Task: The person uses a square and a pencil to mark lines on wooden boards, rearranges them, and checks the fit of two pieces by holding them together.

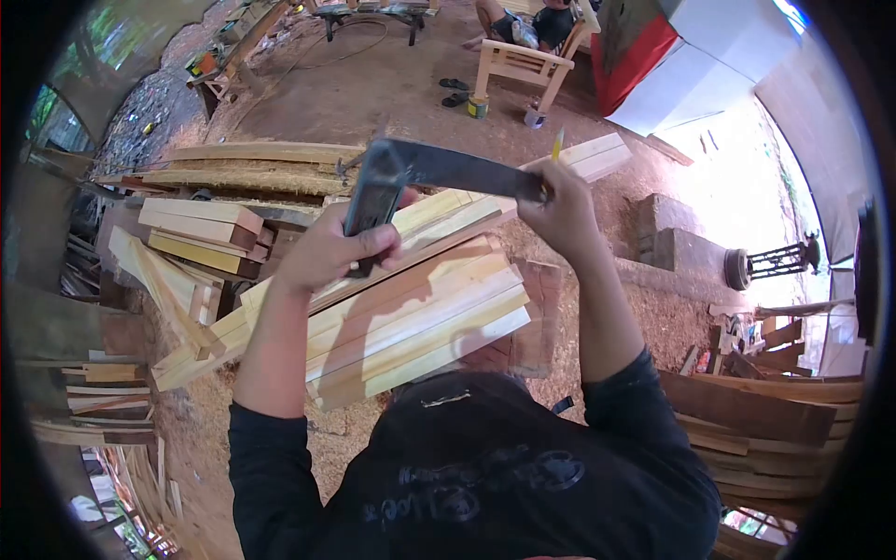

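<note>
Metal square [462, 169], gripped by my left hand [322, 250] and right hand [563, 210] (also holding a pencil [558, 145]), is not yet on the stacked planks [467, 289].

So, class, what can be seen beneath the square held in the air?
Long pale boards lie beneath the square. Whatever the square and left hand cover cannot be seen.

faint print on black shirt [523, 467], letters resembling "Hee", rest too blurred
</note>
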Demonstrator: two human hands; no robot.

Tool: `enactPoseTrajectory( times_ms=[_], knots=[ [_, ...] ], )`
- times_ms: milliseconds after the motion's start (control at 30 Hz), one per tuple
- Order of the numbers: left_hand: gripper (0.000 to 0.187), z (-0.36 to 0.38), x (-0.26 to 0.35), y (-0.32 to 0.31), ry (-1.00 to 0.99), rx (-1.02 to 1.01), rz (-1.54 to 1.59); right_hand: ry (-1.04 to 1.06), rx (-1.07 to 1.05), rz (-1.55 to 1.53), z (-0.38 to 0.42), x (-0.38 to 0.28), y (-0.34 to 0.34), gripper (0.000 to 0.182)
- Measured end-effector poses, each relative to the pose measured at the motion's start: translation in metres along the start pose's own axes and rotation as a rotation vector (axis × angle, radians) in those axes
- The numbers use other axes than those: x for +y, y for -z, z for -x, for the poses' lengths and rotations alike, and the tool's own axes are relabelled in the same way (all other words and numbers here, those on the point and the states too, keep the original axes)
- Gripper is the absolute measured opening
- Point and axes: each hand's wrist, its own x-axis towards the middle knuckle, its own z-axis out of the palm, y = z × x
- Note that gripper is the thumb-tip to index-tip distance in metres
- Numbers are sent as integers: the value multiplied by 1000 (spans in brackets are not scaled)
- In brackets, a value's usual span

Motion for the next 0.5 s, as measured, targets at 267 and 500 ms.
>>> enactPoseTrajectory(
  times_ms=[267,500],
  knots=[
    [61,-3,-61,-74,-335,452,-687,-459,4,-469,16,2,-38,35],
    [81,-24,-138,-82,-220,373,-1201,-842,-286,-1183,103,1,-97,43]
  ],
)
